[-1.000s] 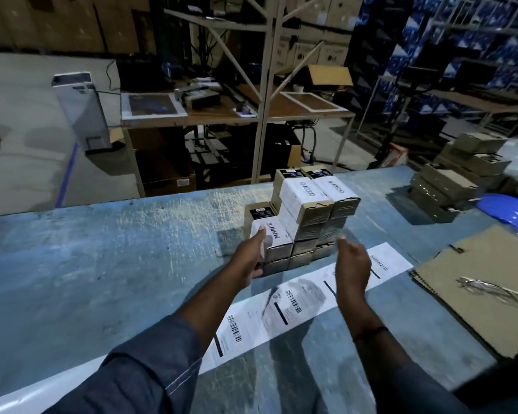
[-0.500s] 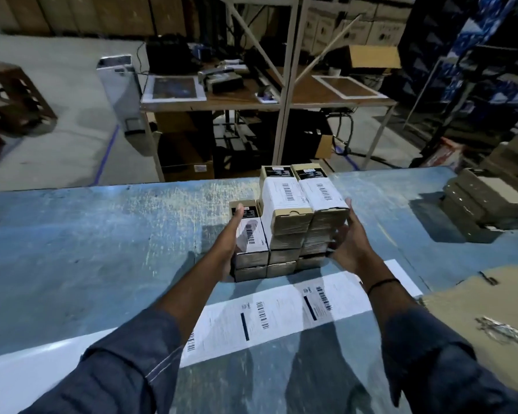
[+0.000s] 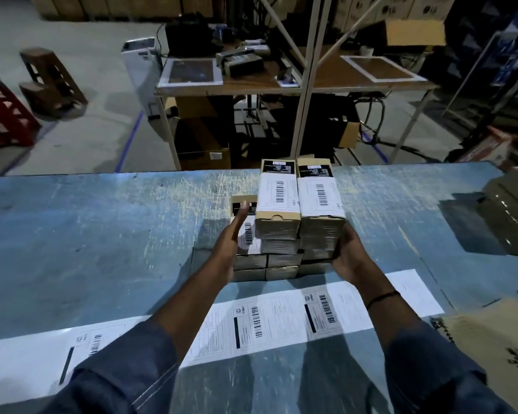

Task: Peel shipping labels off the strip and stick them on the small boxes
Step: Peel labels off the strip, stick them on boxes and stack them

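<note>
Both grips have closed on the small boxes (image 3: pixel 278 249) since a second ago. Label strip (image 3: pixel 281 321) lies across the surface (image 3: pixel 102 234) at the stack's 6 o'clock. Left grip (image 3: pixel 232 239), fingers straight, presses the short column (image 3: pixel 250 265) at 9. Right grip (image 3: pixel 346 253) cups the flank at 4, fingertips hidden, so whether it clasps I cannot tell. Uneven squeezing could topple the tall columns (image 3: pixel 319 201). Lower boxes sit in shadow.

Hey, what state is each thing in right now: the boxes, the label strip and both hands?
Box stack: piled on the table, top boxes labelled.
Label strip: flat on the table, labels on it.
Left hand: fingers straight, pressed on the stack's left side.
Right hand: against the stack's right side.
</note>
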Demonstrator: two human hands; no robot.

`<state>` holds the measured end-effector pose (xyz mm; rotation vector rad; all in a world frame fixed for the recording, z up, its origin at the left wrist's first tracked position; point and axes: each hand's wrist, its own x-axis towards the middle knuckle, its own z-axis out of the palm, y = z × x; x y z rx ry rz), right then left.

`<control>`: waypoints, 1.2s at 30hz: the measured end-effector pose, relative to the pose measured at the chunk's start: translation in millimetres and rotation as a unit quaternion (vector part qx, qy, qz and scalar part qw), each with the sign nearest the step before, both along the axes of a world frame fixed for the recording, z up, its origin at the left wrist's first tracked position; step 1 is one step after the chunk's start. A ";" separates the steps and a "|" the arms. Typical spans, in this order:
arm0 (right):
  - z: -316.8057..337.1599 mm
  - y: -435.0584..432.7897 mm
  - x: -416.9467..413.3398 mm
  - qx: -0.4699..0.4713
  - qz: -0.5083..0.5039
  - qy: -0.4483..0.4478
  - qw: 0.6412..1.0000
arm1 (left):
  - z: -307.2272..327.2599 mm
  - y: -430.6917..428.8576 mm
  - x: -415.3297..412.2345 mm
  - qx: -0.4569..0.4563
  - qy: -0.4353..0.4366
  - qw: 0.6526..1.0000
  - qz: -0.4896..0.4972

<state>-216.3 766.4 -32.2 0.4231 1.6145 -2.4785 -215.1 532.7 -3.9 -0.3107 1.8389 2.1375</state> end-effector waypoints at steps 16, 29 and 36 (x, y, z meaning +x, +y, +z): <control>2.6 -15.4 28.1 0.010 -0.016 0.027 0.999 | 14.6 -13.8 12.6 -0.019 -0.002 1.000 -0.018; 33.1 -93.3 90.8 -0.023 0.060 0.084 0.994 | 22.0 -93.5 82.6 -0.011 -0.002 0.998 0.069; 23.9 -131.2 113.3 -0.020 0.106 0.069 0.992 | 20.0 -136.0 126.2 -0.006 -0.014 0.996 0.088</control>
